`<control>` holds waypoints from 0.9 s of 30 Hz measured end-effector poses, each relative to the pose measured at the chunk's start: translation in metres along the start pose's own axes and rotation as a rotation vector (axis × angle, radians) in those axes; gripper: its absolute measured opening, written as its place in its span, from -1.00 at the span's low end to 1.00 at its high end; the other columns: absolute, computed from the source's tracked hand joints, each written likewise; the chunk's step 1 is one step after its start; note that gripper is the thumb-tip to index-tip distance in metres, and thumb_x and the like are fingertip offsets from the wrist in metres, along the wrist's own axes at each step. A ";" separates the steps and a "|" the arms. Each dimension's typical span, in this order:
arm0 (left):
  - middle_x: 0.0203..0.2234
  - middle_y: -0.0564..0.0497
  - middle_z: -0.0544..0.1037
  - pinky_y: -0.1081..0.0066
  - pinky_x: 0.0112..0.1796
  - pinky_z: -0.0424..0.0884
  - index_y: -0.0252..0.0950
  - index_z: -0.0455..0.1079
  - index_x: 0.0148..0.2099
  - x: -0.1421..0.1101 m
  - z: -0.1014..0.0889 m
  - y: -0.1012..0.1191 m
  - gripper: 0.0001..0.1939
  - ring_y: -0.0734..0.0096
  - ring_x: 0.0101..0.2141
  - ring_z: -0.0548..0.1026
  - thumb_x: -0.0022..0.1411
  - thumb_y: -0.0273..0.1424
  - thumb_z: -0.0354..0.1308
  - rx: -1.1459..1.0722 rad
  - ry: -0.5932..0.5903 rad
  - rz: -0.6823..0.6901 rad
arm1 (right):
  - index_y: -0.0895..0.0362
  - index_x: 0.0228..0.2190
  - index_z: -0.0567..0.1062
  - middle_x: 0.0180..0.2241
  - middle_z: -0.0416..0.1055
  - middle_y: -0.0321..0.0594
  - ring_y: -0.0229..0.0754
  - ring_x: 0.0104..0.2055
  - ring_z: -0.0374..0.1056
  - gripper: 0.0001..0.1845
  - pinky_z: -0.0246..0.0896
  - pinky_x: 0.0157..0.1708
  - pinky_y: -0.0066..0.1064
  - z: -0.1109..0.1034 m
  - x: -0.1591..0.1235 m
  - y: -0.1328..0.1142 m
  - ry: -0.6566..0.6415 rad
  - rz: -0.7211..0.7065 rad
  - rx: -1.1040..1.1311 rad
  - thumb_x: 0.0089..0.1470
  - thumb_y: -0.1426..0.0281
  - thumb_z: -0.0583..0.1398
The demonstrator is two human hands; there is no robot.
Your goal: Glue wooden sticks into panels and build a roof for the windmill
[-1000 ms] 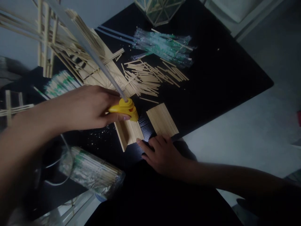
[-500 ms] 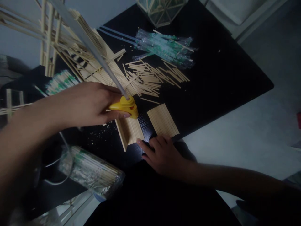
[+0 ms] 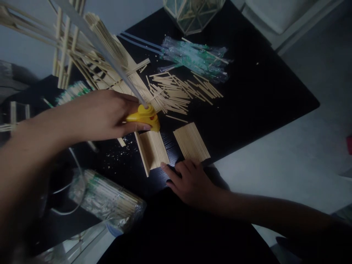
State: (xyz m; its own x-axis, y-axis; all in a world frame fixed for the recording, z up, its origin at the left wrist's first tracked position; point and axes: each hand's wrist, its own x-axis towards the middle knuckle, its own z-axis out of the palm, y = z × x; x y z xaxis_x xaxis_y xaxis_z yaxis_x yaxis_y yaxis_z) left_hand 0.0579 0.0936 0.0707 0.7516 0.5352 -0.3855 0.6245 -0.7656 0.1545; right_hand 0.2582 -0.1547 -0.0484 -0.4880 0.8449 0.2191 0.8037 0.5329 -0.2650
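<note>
My left hand [image 3: 99,115] is closed round a yellow glue gun [image 3: 144,117] with a clear glue stick [image 3: 101,47] rising from its back. Its nozzle sits at the top edge of a small panel of wooden sticks [image 3: 152,148] lying on the black table [image 3: 261,84]. My right hand [image 3: 192,181] lies on the table with fingers spread, a fingertip touching that panel's lower corner. A second stick panel [image 3: 191,141] lies just right of the first, above my right hand's fingers.
Loose cut sticks [image 3: 176,91] are scattered behind the panels, with plastic-wrapped sticks [image 3: 196,58] further back. A stick framework [image 3: 82,55] stands at the back left. A wrapped bundle of sticks [image 3: 107,200] lies at the near left. A glass geometric case [image 3: 192,11] stands at the far edge.
The glue gun in my left hand has shifted slightly up along the stick panel's top edge. My right hand has stayed put.
</note>
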 end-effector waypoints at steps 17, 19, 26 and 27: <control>-0.61 0.15 0.18 0.16 -0.24 0.45 -0.24 0.41 -0.41 0.000 -0.002 0.002 -0.31 0.52 -0.61 0.18 0.24 0.32 0.01 0.029 0.068 -0.017 | 0.26 0.28 0.44 -0.28 0.46 -0.09 0.00 -0.21 0.25 -0.46 0.03 -0.08 -0.11 -0.002 0.002 0.002 -0.005 0.003 0.028 0.42 0.22 0.16; -0.63 0.15 0.19 0.16 -0.25 0.46 -0.23 0.40 -0.42 -0.001 -0.003 0.004 -0.32 0.50 -0.62 0.19 0.24 0.31 0.04 0.046 0.048 -0.065 | 0.26 0.28 0.44 -0.27 0.46 -0.09 0.00 -0.21 0.26 -0.46 0.05 -0.07 -0.11 -0.003 0.002 0.002 -0.010 0.001 0.035 0.42 0.23 0.16; -0.58 0.09 0.34 0.29 -0.27 0.35 -0.26 0.50 -0.34 -0.036 -0.006 0.004 -0.09 0.49 -0.58 0.27 0.21 0.46 -0.26 0.002 0.157 -0.188 | 0.24 0.28 0.43 -0.24 0.48 -0.07 0.02 -0.20 0.30 -0.47 0.08 -0.06 -0.09 -0.006 0.004 0.001 -0.047 0.018 0.063 0.41 0.24 0.17; -0.51 0.05 0.44 0.32 -0.28 0.33 -0.24 0.53 -0.27 -0.047 -0.005 0.006 -0.11 0.44 -0.55 0.33 0.22 0.44 -0.23 -0.020 0.224 -0.196 | 0.23 0.28 0.43 -0.24 0.48 -0.06 0.02 -0.20 0.30 -0.47 0.09 -0.06 -0.10 -0.008 0.005 0.002 -0.056 0.023 0.078 0.41 0.24 0.18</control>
State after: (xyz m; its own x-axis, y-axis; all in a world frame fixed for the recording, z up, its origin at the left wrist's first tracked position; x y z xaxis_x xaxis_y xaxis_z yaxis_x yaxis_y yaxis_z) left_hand 0.0276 0.0658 0.0945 0.6431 0.7392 -0.2002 0.7647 -0.6340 0.1153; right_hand 0.2597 -0.1499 -0.0406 -0.4897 0.8572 0.1593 0.7873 0.5133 -0.3417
